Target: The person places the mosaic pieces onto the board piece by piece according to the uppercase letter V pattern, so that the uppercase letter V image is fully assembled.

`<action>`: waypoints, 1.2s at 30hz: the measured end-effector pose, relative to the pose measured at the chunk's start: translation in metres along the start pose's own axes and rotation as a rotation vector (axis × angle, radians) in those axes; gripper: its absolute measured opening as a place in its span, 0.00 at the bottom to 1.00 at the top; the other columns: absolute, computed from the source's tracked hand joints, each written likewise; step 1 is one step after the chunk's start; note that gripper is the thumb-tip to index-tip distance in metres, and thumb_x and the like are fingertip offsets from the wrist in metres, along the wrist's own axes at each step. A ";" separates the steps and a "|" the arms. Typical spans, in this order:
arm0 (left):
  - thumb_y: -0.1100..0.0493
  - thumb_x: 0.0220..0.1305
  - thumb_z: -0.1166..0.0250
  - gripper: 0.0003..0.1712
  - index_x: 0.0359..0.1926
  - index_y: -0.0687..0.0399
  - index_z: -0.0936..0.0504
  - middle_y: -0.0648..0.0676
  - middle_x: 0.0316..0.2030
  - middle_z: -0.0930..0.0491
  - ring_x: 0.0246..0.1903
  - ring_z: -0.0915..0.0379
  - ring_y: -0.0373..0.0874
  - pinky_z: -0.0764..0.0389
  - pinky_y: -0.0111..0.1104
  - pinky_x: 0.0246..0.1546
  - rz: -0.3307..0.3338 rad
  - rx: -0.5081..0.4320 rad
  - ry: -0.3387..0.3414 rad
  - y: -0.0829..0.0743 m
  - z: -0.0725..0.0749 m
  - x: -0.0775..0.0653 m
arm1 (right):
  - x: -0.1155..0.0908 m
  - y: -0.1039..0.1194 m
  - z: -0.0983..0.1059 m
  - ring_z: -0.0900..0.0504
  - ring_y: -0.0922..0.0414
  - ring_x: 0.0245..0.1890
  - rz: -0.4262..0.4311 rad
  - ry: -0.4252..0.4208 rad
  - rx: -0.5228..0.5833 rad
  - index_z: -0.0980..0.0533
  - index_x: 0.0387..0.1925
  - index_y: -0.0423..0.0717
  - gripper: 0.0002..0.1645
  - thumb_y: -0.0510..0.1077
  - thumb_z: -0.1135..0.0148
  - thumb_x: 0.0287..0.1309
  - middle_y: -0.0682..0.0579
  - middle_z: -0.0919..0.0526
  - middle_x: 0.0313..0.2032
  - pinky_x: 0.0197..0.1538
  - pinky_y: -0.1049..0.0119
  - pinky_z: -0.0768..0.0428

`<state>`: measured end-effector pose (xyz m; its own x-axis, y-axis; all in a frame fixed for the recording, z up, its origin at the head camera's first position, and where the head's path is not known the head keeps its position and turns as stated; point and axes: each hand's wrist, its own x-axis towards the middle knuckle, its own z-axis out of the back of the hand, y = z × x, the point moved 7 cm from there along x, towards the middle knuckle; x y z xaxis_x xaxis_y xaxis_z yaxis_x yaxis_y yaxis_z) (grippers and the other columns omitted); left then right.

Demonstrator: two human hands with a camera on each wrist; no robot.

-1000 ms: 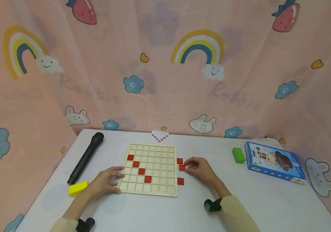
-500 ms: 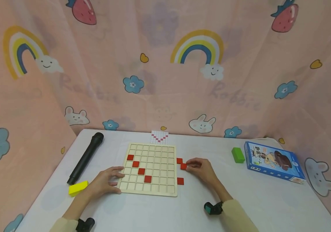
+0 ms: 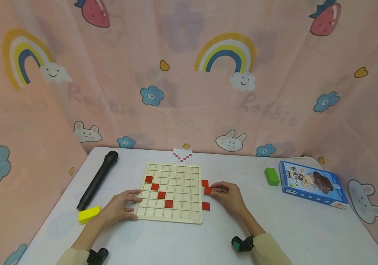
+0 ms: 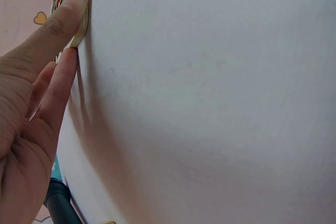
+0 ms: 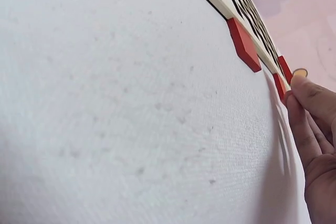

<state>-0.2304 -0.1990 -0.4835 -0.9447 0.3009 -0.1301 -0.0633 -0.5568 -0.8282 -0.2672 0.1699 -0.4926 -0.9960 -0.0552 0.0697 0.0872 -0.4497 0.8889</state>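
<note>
A pale wooden grid board (image 3: 182,180) lies on the white table, with several red square tiles (image 3: 161,195) set in a slanting line in its cells. My left hand (image 3: 118,208) rests at the board's left edge, thumb by the near corner. In the left wrist view its fairly straight fingers (image 4: 63,77) touch the board's rim (image 4: 83,30). My right hand (image 3: 229,197) pinches a red tile (image 3: 207,190) between thumb and fingertips, just off the board's right edge. One loose red tile (image 3: 204,183) lies beyond it, another loose tile (image 3: 206,206) nearer me.
A small pattern card (image 3: 182,156) lies behind the board. At left are a black cylindrical stick (image 3: 97,180) and a yellow block (image 3: 89,215). A green block (image 3: 272,176) and a blue box (image 3: 313,185) stand at right, before the pink cloth backdrop (image 3: 182,114).
My right hand and the pinched red tile shifted slightly right, then back toward the board. The left hand and the board have stayed in place.
</note>
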 end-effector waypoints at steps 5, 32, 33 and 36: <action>0.66 0.35 0.20 0.33 0.49 0.63 0.18 0.60 0.66 0.35 0.60 0.34 0.61 0.16 0.29 0.42 0.009 0.012 -0.006 0.001 0.000 0.000 | -0.005 0.005 -0.001 0.16 0.54 0.40 -0.015 -0.010 0.010 0.18 0.43 0.41 0.15 0.34 0.30 0.51 0.48 0.16 0.42 0.47 0.68 0.16; 0.65 0.36 0.21 0.33 0.49 0.65 0.19 0.63 0.66 0.37 0.61 0.36 0.64 0.16 0.29 0.42 -0.031 -0.006 0.010 -0.001 0.001 -0.001 | -0.016 0.039 -0.037 0.15 0.54 0.35 0.046 0.015 0.027 0.18 0.40 0.38 0.13 0.34 0.29 0.50 0.47 0.15 0.38 0.40 0.69 0.14; 0.65 0.36 0.21 0.33 0.49 0.65 0.19 0.63 0.66 0.37 0.61 0.36 0.64 0.16 0.29 0.42 -0.031 -0.009 0.011 -0.001 0.001 -0.001 | -0.016 0.040 -0.039 0.15 0.53 0.35 0.052 0.020 0.028 0.18 0.40 0.38 0.13 0.34 0.29 0.50 0.46 0.15 0.38 0.40 0.69 0.14; 0.65 0.36 0.21 0.33 0.49 0.65 0.19 0.62 0.66 0.37 0.62 0.37 0.63 0.16 0.29 0.43 -0.033 -0.015 0.015 0.000 0.000 0.000 | -0.015 0.044 -0.045 0.15 0.53 0.35 0.079 0.034 0.014 0.18 0.41 0.36 0.14 0.34 0.29 0.50 0.45 0.15 0.38 0.39 0.70 0.14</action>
<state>-0.2306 -0.1990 -0.4836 -0.9374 0.3301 -0.1107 -0.0890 -0.5345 -0.8405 -0.2472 0.1106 -0.4754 -0.9848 -0.1202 0.1251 0.1652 -0.4304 0.8874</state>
